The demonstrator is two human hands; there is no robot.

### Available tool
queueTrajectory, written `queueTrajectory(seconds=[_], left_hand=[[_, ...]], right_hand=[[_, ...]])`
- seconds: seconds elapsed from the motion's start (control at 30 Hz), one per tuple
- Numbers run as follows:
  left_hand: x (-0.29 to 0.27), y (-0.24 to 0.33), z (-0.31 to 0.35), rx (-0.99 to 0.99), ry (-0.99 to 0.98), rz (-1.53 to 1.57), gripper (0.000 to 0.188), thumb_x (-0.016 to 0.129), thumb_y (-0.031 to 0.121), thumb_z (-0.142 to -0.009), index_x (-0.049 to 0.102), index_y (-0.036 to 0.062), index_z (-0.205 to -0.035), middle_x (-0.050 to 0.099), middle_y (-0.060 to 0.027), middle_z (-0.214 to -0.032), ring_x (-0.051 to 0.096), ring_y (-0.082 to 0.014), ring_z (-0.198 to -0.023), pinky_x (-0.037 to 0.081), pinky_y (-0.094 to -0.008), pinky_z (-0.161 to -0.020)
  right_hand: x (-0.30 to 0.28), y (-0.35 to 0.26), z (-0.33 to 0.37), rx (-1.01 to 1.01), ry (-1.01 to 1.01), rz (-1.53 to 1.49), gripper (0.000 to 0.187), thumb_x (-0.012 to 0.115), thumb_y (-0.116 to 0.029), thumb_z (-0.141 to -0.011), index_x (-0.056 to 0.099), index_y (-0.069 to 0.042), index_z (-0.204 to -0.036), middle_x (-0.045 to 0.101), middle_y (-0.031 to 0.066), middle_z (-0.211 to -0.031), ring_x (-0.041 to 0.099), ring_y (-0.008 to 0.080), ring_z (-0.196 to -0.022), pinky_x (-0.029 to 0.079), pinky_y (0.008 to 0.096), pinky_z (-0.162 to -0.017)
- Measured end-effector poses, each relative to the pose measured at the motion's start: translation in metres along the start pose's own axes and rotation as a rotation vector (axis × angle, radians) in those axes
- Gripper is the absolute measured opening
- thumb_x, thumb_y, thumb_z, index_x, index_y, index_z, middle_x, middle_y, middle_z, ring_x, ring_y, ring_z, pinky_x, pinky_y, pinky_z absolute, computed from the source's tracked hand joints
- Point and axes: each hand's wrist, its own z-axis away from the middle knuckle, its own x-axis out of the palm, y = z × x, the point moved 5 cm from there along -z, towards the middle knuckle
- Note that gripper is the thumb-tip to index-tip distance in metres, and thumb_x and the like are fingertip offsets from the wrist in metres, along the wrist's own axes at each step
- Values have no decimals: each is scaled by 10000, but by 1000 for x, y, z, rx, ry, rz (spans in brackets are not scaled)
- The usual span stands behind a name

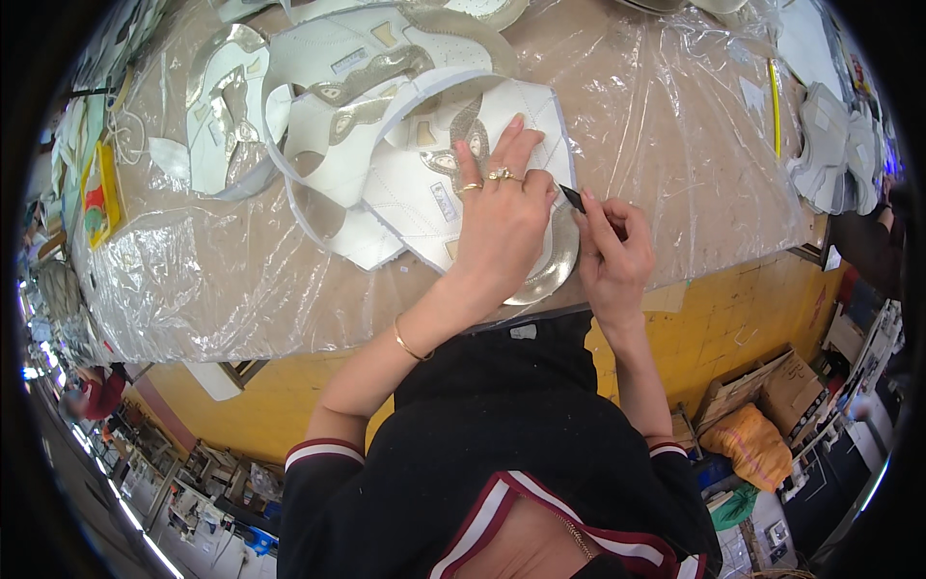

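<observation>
Head view: white panel (542,114) with gold trim lies on the plastic-covered table (666,125), under the left hand (503,217), whose fingers are partly spread across its face; right hand (615,253) to the right of the panel, thumb and forefinger pinching a slim black tool (572,199). Key relation: tool sits at the panel's right edge, long axis slanting up-left from the right fingers toward the left ones, its upper end close beside them; whether it touches the edge, cannot tell
</observation>
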Motion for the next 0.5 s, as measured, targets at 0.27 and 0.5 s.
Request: queueTrajectory(seconds=[0.27,0.5], left_hand=[[-17,-23,4,-1,-124,385,119,618,-32,-852,536,23,-918,400,-152,-1324,316,-428,-1380,196,-603,-1130],[-20,-17,1,25,-150,335,195,701,13,-810,567,44,-947,384,-152,-1349,280,-420,-1402,184,-610,-1137]], right_hand=[[-17,-4,2,147,-165,-34,384,735,-103,-833,661,-97,-1210,549,84,-1015,580,194,-759,482,304,-632],[-18,-12,-6,10,-180,81,368,732,-152,-830,672,-119,-1191,556,51,-988,588,188,-765,438,327,-662]])
